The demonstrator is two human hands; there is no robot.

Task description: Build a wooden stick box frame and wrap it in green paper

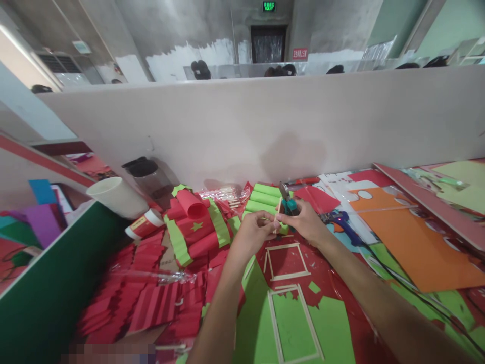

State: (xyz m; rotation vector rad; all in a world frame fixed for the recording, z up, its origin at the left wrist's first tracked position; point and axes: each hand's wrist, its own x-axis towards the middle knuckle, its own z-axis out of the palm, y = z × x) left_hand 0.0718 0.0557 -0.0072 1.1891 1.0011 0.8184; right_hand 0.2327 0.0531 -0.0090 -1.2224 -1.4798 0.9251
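Note:
My left hand (254,230) pinches a thin wooden stick (279,207) that stands nearly upright between both hands. My right hand (307,221) is closed around small teal-handled cutters (288,201), whose dark jaws sit by the stick's upper end. Both hands hover above a red sheet carrying a square frame of sticks (287,261). A second, taller stick frame (293,323) lies closer to me on green paper.
Green paper rolls (265,199) lie just behind the hands. Red paper lanterns with green bands (195,227) and folded red strips (151,303) fill the left. A white cup (115,196), a dark-lidded jar (146,174), an orange sheet (413,242) and a beige partition (265,121) surround them.

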